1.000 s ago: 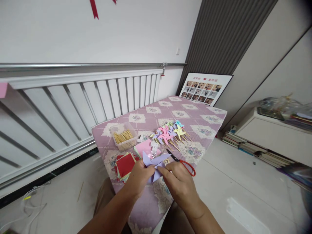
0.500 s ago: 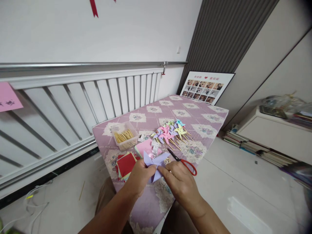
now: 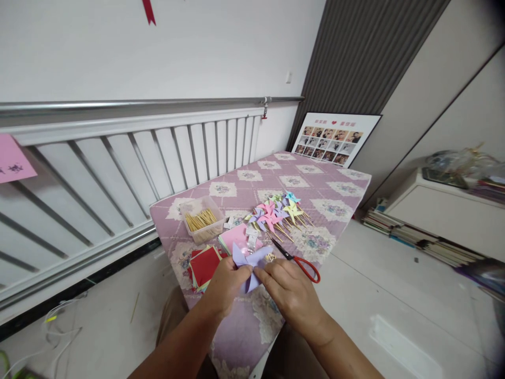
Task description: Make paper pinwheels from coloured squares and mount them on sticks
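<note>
A lilac paper pinwheel (image 3: 248, 260) sits at the near end of the purple flowered tabletop (image 3: 307, 184). My left hand (image 3: 224, 285) pinches its left side, fingers closed on the paper. My right hand (image 3: 289, 291) pinches its centre from the right, fingers closed too. Red-handled scissors (image 3: 302, 263) lie just right of my hands. A stack of red and coloured paper squares (image 3: 203, 266) lies to the left, and pink sheets (image 3: 235, 237) lie behind the pinwheel. Finished pinwheels on sticks (image 3: 276, 211) are piled further back.
A clear plastic box of wooden sticks (image 3: 200, 222) stands at the table's left edge. White slatted railing (image 3: 118, 158) runs along the left. A photo board (image 3: 330, 139) leans at the far end. Stacked books (image 3: 418, 241) and a white cabinet (image 3: 445, 216) are on the right.
My hands stay on the lilac pinwheel with small finger shifts at its centre. The view has tilted slightly, nothing else on the table has moved.
</note>
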Available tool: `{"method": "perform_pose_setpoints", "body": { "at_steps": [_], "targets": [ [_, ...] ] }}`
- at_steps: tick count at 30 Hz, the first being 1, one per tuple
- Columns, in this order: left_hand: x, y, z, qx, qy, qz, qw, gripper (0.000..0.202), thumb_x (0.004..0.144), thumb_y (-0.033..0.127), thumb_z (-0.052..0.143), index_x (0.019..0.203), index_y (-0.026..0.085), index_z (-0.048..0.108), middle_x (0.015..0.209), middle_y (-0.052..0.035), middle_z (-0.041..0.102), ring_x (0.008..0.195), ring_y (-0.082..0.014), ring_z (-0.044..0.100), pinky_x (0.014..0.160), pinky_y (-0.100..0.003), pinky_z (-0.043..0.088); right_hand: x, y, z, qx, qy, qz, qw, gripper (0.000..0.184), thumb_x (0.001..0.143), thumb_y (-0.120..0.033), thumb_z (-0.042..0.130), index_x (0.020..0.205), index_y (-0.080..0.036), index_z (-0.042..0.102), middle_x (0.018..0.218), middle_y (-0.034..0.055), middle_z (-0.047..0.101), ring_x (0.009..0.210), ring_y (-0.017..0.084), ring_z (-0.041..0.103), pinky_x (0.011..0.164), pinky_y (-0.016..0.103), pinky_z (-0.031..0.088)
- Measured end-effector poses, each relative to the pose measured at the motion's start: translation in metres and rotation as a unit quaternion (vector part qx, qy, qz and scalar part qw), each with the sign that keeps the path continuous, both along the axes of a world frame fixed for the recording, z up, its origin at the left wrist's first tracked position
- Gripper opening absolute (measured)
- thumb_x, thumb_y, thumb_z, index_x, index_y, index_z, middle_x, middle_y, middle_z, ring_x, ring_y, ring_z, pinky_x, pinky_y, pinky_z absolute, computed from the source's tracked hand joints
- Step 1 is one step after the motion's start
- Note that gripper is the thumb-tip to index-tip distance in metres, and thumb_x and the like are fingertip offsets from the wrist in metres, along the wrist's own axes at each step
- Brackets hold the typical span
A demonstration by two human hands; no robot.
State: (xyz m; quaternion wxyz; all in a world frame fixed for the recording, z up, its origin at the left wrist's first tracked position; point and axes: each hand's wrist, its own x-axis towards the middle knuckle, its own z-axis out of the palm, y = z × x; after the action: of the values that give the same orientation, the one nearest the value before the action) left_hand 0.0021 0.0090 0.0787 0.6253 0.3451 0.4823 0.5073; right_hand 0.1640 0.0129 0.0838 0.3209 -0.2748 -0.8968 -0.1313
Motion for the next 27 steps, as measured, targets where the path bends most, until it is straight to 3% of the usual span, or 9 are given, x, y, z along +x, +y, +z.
{"method": "perform_pose_setpoints", "body": {
  "at_steps": [10,16,19,21,23,25,27],
  "targets": [
    [-0.005,0.003,-0.01,-0.009,0.006,-0.025,1.0,0.022,0.062,0.025,0.069,0.08,0.012,0.069,0.064,-0.0005,0.062,0.056,-0.0124,0.052,0.058,-0.023,0.04,-0.002,0.004,-0.003,0.006,-0.035,-0.001,0.999,0.027,0.097,-0.015,0.041,0.107,-0.015,0.066,0.079,0.0087,0.068,0.081,0.022,0.058,0.07,0.036,0.049],
    [-0.004,0.006,-0.015,-0.011,0.051,-0.009,0.999,0.021,0.063,0.027,0.068,0.078,0.013,0.071,0.068,-0.0024,0.066,0.058,-0.0143,0.055,0.057,-0.023,0.041,-0.001,0.003,-0.009,-0.039,-0.025,0.001,0.999,0.028,0.096,-0.016,0.043,0.115,-0.019,0.063,0.084,0.0084,0.067,0.083,0.022,0.059,0.073,0.037,0.05],
    [-0.004,0.007,-0.021,-0.011,0.062,0.002,0.998,0.019,0.063,0.027,0.069,0.076,0.014,0.071,0.067,-0.0033,0.068,0.06,-0.0163,0.058,0.057,-0.024,0.042,-0.001,0.001,-0.013,-0.071,0.021,-0.003,0.997,0.027,0.092,-0.014,0.048,0.114,-0.02,0.063,0.087,0.0087,0.066,0.083,0.022,0.059,0.071,0.036,0.05],
    [-0.005,0.007,-0.027,-0.015,0.065,0.013,0.998,0.02,0.063,0.027,0.07,0.077,0.015,0.072,0.068,-0.0043,0.069,0.064,-0.0186,0.06,0.058,-0.024,0.044,-0.001,0.001,-0.016,-0.117,0.108,-0.021,0.987,0.023,0.089,-0.015,0.051,0.108,-0.02,0.063,0.09,0.0086,0.064,0.085,0.022,0.059,0.072,0.036,0.05],
    [-0.006,0.007,-0.032,-0.022,0.074,0.023,0.997,0.02,0.062,0.027,0.071,0.078,0.015,0.072,0.07,-0.0052,0.071,0.067,-0.0201,0.062,0.059,-0.024,0.045,-0.001,0.001,-0.021,-0.205,0.239,-0.073,0.946,0.017,0.087,-0.022,0.055,0.104,-0.02,0.06,0.091,0.0071,0.063,0.083,0.021,0.059,0.071,0.035,0.05],
    [-0.006,0.006,-0.035,-0.025,0.086,0.029,0.996,0.021,0.063,0.026,0.071,0.08,0.015,0.073,0.072,-0.0058,0.072,0.068,-0.0202,0.062,0.059,-0.024,0.045,-0.002,0.004,-0.027,-0.325,0.361,-0.116,0.866,0.022,0.085,-0.031,0.058,0.104,-0.02,0.056,0.086,0.0042,0.06,0.075,0.019,0.058,0.063,0.032,0.049],
    [-0.006,0.004,-0.037,-0.022,0.098,0.028,0.995,0.022,0.064,0.025,0.07,0.082,0.014,0.073,0.074,-0.0056,0.072,0.067,-0.0194,0.062,0.059,-0.024,0.044,-0.005,0.007,-0.033,-0.457,0.415,-0.104,0.78,0.028,0.083,-0.037,0.06,0.103,-0.019,0.056,0.078,0.0006,0.057,0.067,0.016,0.055,0.055,0.027,0.045]
  ]
}}
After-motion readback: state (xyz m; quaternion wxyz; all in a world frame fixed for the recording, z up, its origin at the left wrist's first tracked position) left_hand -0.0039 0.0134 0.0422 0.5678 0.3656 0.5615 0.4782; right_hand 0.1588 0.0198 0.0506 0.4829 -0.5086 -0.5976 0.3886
